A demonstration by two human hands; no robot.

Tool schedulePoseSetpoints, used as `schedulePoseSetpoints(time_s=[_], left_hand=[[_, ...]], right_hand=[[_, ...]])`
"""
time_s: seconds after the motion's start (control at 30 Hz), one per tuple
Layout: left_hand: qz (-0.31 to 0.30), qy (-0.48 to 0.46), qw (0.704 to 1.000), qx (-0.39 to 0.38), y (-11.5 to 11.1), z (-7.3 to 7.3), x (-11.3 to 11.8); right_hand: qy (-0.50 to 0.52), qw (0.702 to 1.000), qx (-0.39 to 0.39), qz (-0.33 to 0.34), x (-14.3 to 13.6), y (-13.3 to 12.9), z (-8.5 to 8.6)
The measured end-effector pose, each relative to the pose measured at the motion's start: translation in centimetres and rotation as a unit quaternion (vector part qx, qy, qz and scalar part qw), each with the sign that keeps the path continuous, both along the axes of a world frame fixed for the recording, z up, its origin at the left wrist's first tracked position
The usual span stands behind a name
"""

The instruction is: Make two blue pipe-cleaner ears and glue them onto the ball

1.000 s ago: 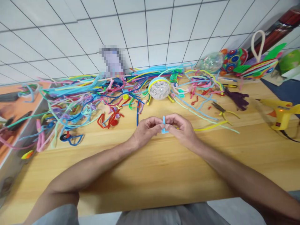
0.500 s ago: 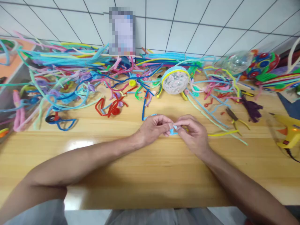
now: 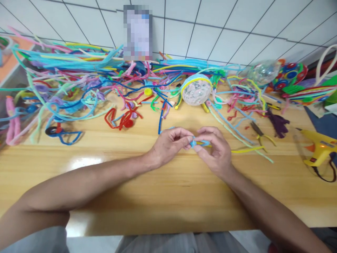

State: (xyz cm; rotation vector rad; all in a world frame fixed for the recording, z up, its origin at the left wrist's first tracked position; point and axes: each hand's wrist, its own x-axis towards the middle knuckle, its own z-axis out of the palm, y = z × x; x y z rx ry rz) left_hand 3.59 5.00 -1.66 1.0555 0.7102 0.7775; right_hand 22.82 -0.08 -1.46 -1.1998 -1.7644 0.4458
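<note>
With the fingers (image 3: pixel 186 141) of our left hand (image 3: pixel 170 147), we are pinching a bent light-blue stem (image 3: pixel 193 143); the fingers of our right hand (image 3: pixel 219 151) are curving narrowly around it, though we cannot tell whether they are gripping. If our left pinch is loosening or our right thumb is pushing unevenly, the bend could be springing open. The stem is lying between both hands' fingertips. Farther out, a yellow stem (image 3: pixel 247 149) is resting on the counter (image 3: pixel 158 193), and a clear ball (image 3: pixel 197 93) is sitting ahead.
</note>
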Motion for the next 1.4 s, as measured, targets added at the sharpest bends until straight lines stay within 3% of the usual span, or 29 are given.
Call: schedulePoseSetpoints(time_s=[0.23, 0.37, 0.57, 0.8, 1.1, 1.4], left_hand=[[0.010, -0.011, 1.000, -0.001, 0.1, -0.1, 0.0], [-0.001, -0.024, 0.999, -0.022, 0.2, -0.3, 0.1], [-0.003, -0.019, 0.999, -0.049, 0.3, -0.3, 0.2], [0.034, -0.017, 0.995, -0.089, 0.8, 0.4, 0.1], [0.022, -0.021, 0.999, -0.032, 0.5, 0.6, -0.1], [-0.025, -0.021, 0.999, 0.012, 1.0, -0.3, 0.1]], right_hand=[[0.098, 0.982, -0.141, -0.074, -0.8, -0.3, -0.8], [0.125, 0.970, -0.196, -0.067, -0.9, -0.1, -0.9], [0.111, 0.975, -0.183, -0.053, -0.9, -0.2, -0.5], [0.172, 0.967, -0.170, -0.079, -0.8, -0.2, -0.1], [0.119, 0.966, -0.220, -0.057, -1.7, -0.6, 0.5], [0.112, 0.977, -0.157, -0.085, -0.7, -0.2, -0.2]])
